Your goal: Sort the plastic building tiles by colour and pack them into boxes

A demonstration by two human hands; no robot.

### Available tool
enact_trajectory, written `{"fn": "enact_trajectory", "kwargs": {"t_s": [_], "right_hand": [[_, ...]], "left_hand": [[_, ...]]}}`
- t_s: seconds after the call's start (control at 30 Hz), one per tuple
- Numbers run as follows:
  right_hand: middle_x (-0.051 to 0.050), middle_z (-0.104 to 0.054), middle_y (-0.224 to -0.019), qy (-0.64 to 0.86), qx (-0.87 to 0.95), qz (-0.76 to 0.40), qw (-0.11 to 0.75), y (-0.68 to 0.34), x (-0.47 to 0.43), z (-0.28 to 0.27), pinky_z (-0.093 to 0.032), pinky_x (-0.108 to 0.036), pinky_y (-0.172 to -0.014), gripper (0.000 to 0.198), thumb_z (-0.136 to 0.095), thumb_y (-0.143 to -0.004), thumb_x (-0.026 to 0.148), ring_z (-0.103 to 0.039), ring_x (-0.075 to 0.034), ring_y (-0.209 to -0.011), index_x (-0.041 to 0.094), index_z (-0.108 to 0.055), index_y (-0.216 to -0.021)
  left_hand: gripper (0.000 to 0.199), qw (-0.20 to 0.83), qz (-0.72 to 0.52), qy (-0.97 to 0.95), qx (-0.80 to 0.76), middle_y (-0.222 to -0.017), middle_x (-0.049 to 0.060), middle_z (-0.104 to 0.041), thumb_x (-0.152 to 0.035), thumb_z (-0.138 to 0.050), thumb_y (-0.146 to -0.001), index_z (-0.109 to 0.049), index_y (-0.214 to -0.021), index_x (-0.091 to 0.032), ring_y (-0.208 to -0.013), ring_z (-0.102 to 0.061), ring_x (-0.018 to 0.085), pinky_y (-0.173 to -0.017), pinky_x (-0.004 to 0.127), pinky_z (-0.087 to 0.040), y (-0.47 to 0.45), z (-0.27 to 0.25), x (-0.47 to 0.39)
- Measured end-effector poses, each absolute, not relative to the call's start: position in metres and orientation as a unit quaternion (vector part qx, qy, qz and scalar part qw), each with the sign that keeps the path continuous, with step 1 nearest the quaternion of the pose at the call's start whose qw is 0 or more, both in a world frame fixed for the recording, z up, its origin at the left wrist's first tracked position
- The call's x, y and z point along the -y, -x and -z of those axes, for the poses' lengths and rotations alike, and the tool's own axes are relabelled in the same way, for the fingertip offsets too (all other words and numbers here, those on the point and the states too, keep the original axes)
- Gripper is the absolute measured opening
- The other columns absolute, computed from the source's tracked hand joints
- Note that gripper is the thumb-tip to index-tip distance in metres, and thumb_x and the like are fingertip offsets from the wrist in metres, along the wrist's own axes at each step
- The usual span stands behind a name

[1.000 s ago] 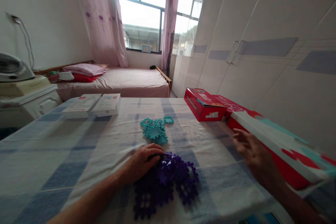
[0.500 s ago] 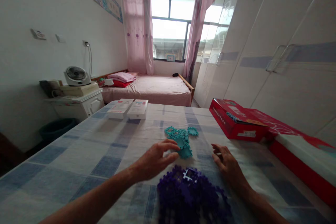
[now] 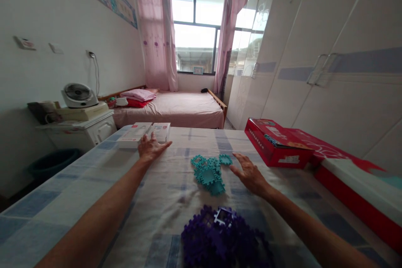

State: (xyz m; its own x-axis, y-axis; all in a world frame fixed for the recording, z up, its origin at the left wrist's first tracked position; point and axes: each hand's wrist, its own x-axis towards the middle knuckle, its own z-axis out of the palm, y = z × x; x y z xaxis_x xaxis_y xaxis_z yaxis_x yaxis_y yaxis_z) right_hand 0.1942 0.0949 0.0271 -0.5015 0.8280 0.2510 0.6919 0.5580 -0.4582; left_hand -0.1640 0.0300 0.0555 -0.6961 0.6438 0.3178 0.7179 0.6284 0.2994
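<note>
My left hand [image 3: 152, 147], fingers spread, reaches to the two white boxes at the table's far left. Its fingers overlap the right white box [image 3: 162, 130] and the edge of the left white box [image 3: 130, 136]; I cannot tell whether they touch. My right hand [image 3: 249, 172] is open, its fingertips just right of a loose turquoise interlocking tile [image 3: 225, 159]. A small cluster of turquoise interlocking tiles [image 3: 208, 174] lies mid-table between the hands. Nearer to me is a heap of dark purple interlocking tiles [image 3: 222, 236].
A red box [image 3: 276, 144] stands at the right, beside a larger red and white box [image 3: 354, 186] along that side. A checked cloth [image 3: 157, 194] covers the table. Beyond the table are a bed [image 3: 179, 109] and, at left, a cabinet with a fan [image 3: 80, 95].
My left hand has moved from the turquoise tiles far left and forward to the white boxes. My right hand has shifted forward and left, towards the loose turquoise tile. The view has turned slightly right.
</note>
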Motion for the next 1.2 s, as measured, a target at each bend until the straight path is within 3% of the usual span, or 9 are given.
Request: {"fn": "enact_trajectory", "kwargs": {"t_s": [0.13, 0.27, 0.47, 0.63, 0.83, 0.93, 1.07, 1.2], "right_hand": [[-0.014, -0.035, -0.145, 0.481, 0.835, -0.197, 0.181, -0.157, -0.120, -0.018, -0.023, -0.046, -0.109, 0.065, -0.034, -0.089, 0.050, -0.028, -0.025, -0.135, 0.012, -0.033, -0.141], [-0.014, -0.042, -0.141, 0.438, 0.850, -0.219, 0.191, -0.131, -0.110, -0.017, -0.024, -0.041, -0.109, 0.060, -0.035, -0.089, 0.046, -0.036, -0.024, -0.131, 0.010, -0.041, -0.136], [-0.012, -0.039, -0.142, 0.390, 0.844, -0.260, 0.261, -0.140, -0.072, -0.028, -0.027, -0.041, -0.109, 0.058, -0.031, -0.090, 0.049, -0.034, -0.022, -0.132, 0.015, -0.037, -0.138], [-0.013, -0.043, -0.137, 0.407, 0.822, -0.262, 0.299, -0.175, -0.069, -0.009, -0.027, -0.043, -0.109, 0.055, -0.033, -0.090, 0.047, -0.037, -0.023, -0.129, 0.017, -0.039, -0.135], [-0.011, -0.051, -0.125, 0.403, 0.797, -0.256, 0.369, -0.189, -0.068, 0.006, -0.039, -0.043, -0.101, 0.043, -0.038, -0.089, 0.037, -0.049, -0.022, -0.117, 0.022, -0.044, -0.129], [-0.010, -0.053, -0.122, 0.400, 0.778, -0.272, 0.400, -0.189, -0.068, -0.003, -0.043, -0.042, -0.097, 0.041, -0.039, -0.088, 0.037, -0.053, -0.021, -0.111, 0.021, -0.047, -0.125], [-0.013, -0.052, -0.126, 0.413, 0.719, -0.361, 0.426, -0.193, -0.073, -0.020, -0.042, -0.040, -0.098, 0.047, -0.041, -0.086, 0.044, -0.051, -0.022, -0.115, 0.017, -0.045, -0.125], [-0.015, -0.047, -0.133, 0.405, 0.596, -0.542, 0.432, -0.198, -0.076, -0.042, -0.049, -0.037, -0.090, 0.062, -0.039, -0.086, 0.051, -0.056, -0.022, -0.111, 0.018, -0.026, -0.137]], "left_hand": [[0.093, 0.096, 0.201, 0.372, 0.901, -0.134, 0.024, -0.044, -0.069, -0.055, -0.063, -0.041, -0.134, -0.010, -0.126, -0.039, 0.038, -0.098, 0.043, -0.036, 0.171, -0.047, -0.039], [0.086, 0.130, 0.219, 0.380, 0.889, -0.125, 0.023, -0.051, -0.063, -0.057, -0.063, -0.046, -0.128, -0.007, -0.120, -0.044, 0.037, -0.097, 0.040, -0.035, 0.179, -0.036, -0.046], [0.084, 0.167, 0.247, 0.368, 0.881, -0.127, 0.022, -0.047, -0.054, -0.057, -0.067, -0.037, -0.134, -0.006, -0.119, -0.042, 0.036, -0.099, 0.043, -0.031, 0.180, -0.025, -0.056], [0.075, 0.186, 0.286, 0.351, 0.872, -0.120, 0.022, -0.050, -0.050, -0.061, -0.065, -0.047, -0.125, -0.007, -0.111, -0.047, 0.037, -0.093, 0.045, -0.036, 0.181, -0.019, -0.060], [0.065, 0.204, 0.345, 0.334, 0.853, -0.118, 0.025, -0.048, -0.047, -0.060, -0.065, -0.056, -0.110, -0.001, -0.111, -0.044, 0.039, -0.096, 0.047, -0.035, 0.170, -0.026, -0.059], [0.060, 0.199, 0.385, 0.377, 0.819, -0.113, 0.022, -0.051, -0.047, -0.059, -0.065, -0.058, -0.107, -0.003, -0.110, -0.045, 0.037, -0.096, 0.047, -0.036, 0.148, -0.039, -0.056], [0.060, 0.172, 0.423, 0.477, 0.751, -0.114, 0.018, -0.051, -0.043, -0.057, -0.066, -0.057, -0.112, -0.003, -0.110, -0.047, 0.034, -0.100, 0.044, -0.036, 0.086, -0.060, -0.049], [0.058, 0.127, 0.463, 0.572, 0.665, -0.118, 0.017, -0.050, -0.037, -0.061, -0.068, -0.054, -0.117, -0.007, -0.112, -0.046, 0.032, -0.101, 0.042, -0.037, 0.002, -0.069, -0.036]]}}
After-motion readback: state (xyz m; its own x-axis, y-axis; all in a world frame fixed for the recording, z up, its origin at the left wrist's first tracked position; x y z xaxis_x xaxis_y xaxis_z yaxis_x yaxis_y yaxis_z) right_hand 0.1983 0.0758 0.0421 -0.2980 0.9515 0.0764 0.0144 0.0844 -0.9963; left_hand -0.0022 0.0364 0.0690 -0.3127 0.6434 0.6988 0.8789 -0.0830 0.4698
